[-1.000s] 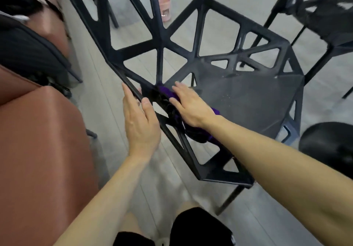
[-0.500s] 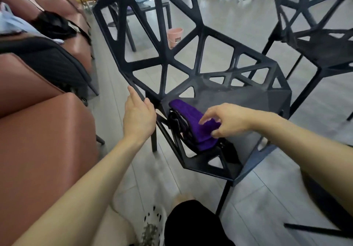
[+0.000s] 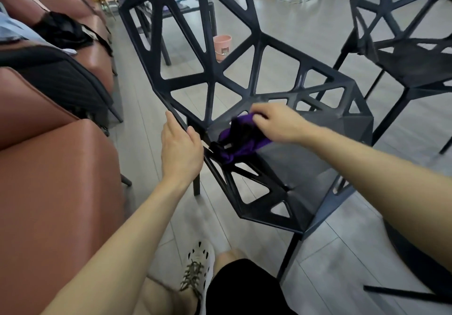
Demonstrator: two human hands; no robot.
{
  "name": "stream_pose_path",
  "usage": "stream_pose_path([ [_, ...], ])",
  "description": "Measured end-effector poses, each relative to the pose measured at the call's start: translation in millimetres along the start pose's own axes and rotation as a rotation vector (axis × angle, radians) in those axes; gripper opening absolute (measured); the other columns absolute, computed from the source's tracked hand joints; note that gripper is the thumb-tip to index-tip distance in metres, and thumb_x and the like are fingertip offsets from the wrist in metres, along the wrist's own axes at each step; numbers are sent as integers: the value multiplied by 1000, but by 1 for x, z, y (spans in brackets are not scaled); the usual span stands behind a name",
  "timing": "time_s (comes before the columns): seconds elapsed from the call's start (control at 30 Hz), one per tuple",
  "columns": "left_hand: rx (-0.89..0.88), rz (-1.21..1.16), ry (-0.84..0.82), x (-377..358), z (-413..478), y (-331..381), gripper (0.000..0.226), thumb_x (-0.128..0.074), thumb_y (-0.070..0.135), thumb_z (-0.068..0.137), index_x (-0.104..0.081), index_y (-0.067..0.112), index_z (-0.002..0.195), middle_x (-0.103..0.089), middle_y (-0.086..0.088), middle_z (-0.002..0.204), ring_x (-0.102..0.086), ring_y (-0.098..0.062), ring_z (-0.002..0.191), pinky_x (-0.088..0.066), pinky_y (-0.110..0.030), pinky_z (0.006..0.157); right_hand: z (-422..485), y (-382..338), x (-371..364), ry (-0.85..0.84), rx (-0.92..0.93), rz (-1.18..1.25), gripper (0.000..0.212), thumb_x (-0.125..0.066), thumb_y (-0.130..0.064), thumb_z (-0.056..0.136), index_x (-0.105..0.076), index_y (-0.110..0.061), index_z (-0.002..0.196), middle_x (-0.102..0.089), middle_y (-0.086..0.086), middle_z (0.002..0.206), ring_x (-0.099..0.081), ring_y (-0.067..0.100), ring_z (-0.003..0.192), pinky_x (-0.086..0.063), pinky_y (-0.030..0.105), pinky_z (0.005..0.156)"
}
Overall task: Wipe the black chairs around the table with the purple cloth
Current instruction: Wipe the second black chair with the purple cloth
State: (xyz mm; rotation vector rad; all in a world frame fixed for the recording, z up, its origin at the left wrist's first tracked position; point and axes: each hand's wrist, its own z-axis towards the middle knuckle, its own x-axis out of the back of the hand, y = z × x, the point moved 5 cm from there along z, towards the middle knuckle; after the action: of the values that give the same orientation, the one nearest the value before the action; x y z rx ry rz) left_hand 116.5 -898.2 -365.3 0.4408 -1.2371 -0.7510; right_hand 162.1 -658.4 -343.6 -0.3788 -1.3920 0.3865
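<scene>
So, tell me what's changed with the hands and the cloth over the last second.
The right hand, which lay flat on the purple cloth by the seat's side bar, lifted, shifted toward the seat's back corner and now grips the cloth, bunching it up. The left hand stayed where it was, holding the side bar of the black lattice plastic chair.

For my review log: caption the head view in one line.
Left hand holds the edge of the black chair while the right hand grips the bunched purple cloth on its seat.
</scene>
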Motion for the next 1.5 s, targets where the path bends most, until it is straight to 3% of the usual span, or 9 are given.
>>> stream_pose_path([
  [0.17,-4,-17,0,1,2,-7,60,-39,24,111,-23,4,166,-47,-17,155,-45,-34,143,-39,-50,123,101,-39,48,-8,4,-143,25,-47,-15,102,-70,-12,111,-69,14,116,-61,34,114,-44,36,89],
  [0.43,-4,-40,-25,6,0,-1,64,-43,27,112,-22,4,168,-40,-15,164,-37,-31,152,-31,-41,126,78,-65,63,171,158,-62,37,-45,-13,101,-66,-21,131,-72,8,116,-64,31,105,-47,39,86],
  [0.63,-20,-39,-12,10,5,-4,57,-44,29,104,-39,5,156,-52,-11,149,-47,-29,139,-40,-47,120,-6,8,-52,-357,4,-131,52,-40,-52,76,-79,-31,104,-79,-9,108,-70,17,100,-57,40,97],
  [0.73,-4,-46,14,9,6,-2,55,-48,21,105,-38,4,156,-49,-13,153,-45,-28,142,-39,-46,121,19,20,-80,-106,-35,-2,46,-50,-36,104,-62,-24,147,-56,0,157,-49,20,145,-34,38,125],
  [0.83,21,-50,36,9,6,-1,54,-47,22,103,-39,5,154,-51,-13,150,-50,-30,138,-44,-51,116,33,16,-130,-230,-62,-102,62,-25,-45,116,-13,-21,172,-2,1,180,1,15,165,2,36,133],
  [0.9,9,-37,44,10,7,-3,54,-47,25,101,-40,6,150,-54,-11,144,-55,-30,131,-48,-53,111,28,21,-144,-317,-37,-132,62,-14,-47,116,-3,-23,172,8,-1,179,11,13,164,8,38,133],
  [1.13,-39,-16,28,4,5,-7,72,-29,44,93,-38,1,150,-54,-21,141,-53,-39,131,-48,-57,110,35,14,-146,-379,46,-64,61,-14,-49,115,1,-29,171,10,-11,177,14,8,163,10,38,133],
  [1.27,-38,0,20,3,7,-10,78,-27,45,94,-32,2,159,-52,-22,150,-48,-38,139,-43,-55,116,93,-4,-158,-294,9,-32,64,-18,-51,115,-2,-27,172,5,-7,179,8,10,164,9,39,133],
  [1.5,-44,14,1,4,4,-9,72,-31,38,100,-27,4,163,-46,-20,155,-47,-38,141,-41,-53,119,36,21,-149,-393,37,77,63,-25,-49,115,-8,-27,172,-3,-9,179,5,5,163,4,37,134],
])
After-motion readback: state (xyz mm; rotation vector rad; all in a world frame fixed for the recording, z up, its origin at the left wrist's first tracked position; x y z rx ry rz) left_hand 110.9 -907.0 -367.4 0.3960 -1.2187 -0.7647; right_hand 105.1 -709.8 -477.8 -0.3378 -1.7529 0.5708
